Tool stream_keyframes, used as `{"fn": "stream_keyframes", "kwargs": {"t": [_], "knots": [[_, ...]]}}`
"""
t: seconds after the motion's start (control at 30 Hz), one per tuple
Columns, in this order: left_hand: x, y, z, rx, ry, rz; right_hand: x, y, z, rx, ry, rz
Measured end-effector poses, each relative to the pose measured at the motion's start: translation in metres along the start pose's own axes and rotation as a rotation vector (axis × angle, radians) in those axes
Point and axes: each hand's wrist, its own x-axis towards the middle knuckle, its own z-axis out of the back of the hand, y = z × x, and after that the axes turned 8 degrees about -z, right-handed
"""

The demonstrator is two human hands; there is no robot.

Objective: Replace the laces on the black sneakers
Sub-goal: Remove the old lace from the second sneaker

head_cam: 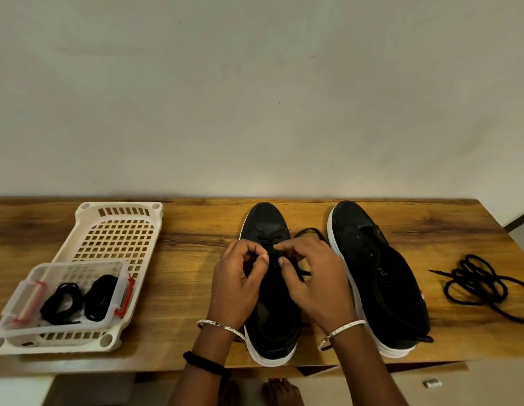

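The laced shoe [272, 317] stands on the table [184, 259] with its toe pointing away from the person and its heel at the near edge. Both hands sit over its eyelets. The left hand [240, 276] has its fingers curled and its thumb and forefinger closed on the lace [310, 232]. The right hand [310, 276] pinches the same lace from the other side, fingertips nearly meeting those of the left. A loop of this lace sticks out beyond the right hand, and a strand runs under its palm. The lace crosses a few rows near the toe.

Just right of the laced shoe stands the second shoe [386, 282], parallel to it, its eyelets bare. Farther right of it, well apart, a loose lace [483, 282] lies in a tangle on the wood.

Well to the left of the laced shoe lies a white tray [120, 230]. On the tray's near end sits a clear box [79, 263] holding two coiled black bundles [63, 301], side by side.

Each wrist wears a silver bangle [342, 328], and the left forearm also carries a black band [205, 363].
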Motion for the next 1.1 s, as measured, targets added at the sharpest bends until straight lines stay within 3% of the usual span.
{"fn": "stream_keyframes", "kwargs": {"t": [0.1, 0.17, 0.23, 0.37, 0.43, 0.73, 1.1], "knots": [[0.000, 0.000, -0.001, 0.004, 0.000, 0.002, -0.002, 0.004, -0.008, -0.237, -0.113, 0.062], [-0.001, 0.001, -0.002, 0.019, 0.003, 0.000, -0.005, 0.006, -0.013, -0.207, -0.196, -0.007], [-0.001, 0.002, -0.002, 0.031, 0.003, -0.001, -0.007, 0.010, -0.017, 0.016, -0.243, -0.169], [-0.002, 0.003, -0.002, 0.024, 0.010, 0.005, -0.003, 0.015, -0.019, 0.562, -0.255, -0.673], [-0.002, 0.002, -0.002, 0.019, 0.009, 0.006, 0.000, 0.013, -0.016, 0.690, -0.239, -0.770], [-0.002, -0.006, -0.005, -0.067, -0.060, 0.044, 0.006, 0.023, 0.001, 1.259, -0.103, -0.872], [0.003, -0.013, -0.006, -0.381, -0.037, 0.190, 0.004, 0.017, 0.013, 1.495, 0.032, -0.754]]}}
